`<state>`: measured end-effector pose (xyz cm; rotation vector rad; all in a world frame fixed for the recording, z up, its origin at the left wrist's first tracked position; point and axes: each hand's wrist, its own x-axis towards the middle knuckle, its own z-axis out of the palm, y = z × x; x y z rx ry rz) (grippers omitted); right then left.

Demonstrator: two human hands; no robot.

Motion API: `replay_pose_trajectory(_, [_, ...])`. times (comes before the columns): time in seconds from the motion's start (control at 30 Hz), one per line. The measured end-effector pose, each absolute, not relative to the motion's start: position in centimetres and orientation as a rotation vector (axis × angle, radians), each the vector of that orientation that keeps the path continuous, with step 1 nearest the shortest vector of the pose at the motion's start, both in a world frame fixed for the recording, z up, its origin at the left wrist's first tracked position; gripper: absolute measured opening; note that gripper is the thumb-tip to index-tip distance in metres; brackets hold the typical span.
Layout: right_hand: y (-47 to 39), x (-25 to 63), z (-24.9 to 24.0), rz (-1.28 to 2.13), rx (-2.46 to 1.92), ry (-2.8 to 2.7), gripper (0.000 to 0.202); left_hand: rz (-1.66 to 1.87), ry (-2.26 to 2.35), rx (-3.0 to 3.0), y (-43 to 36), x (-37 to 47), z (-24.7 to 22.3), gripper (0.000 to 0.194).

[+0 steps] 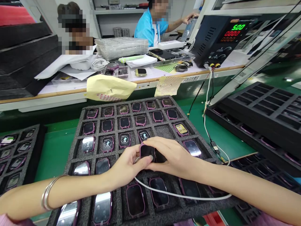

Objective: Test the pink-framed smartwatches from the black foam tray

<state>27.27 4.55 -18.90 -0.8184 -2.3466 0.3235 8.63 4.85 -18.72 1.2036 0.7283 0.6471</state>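
Above the middle of a dark foam tray, both hands meet at one smartwatch with a purple case and a dark screen. My left hand grips its left side, thumb across the lower screen. My right hand closes round the top and right side. A white cable runs from under my left fingers and loops below the right wrist; its end is hidden. More purple-cased watches fill the tray's compartments. Some show lit dials, among them a watch with a yellow face reading 23:03.
Stacked foam trays stand at right, another tray at left. A power supply reading 5.00 sits on the shelf ahead, with papers, clear plastic trays and a phone. Two people are beyond the shelf, one in a blue jacket.
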Motion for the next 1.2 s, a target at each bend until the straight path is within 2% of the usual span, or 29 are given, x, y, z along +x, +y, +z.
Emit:
replay_pose_trajectory(0.37, [4.6,27.4,-19.0,0.477,-0.877,-2.322,0.040,0.587,0.739,1.238,5.1,8.3,-19.3,0.029])
replay_pose_trajectory(0.6, [4.6,27.4,-18.9,0.452,-0.902,-2.323,0.040,0.577,0.748,1.259,5.1,8.3,-19.4,0.031])
replay_pose_trajectory(0.87, [4.5,27.6,-18.6,0.395,-0.925,-2.360,0.051,0.559,0.754,1.316,5.0,8.3,-19.6,0.031])
replay_pose_trajectory(1.2, [4.4,27.7,-18.5,0.407,-0.990,-2.415,0.049,0.523,0.774,1.385,5.0,8.4,-19.6,0.023])
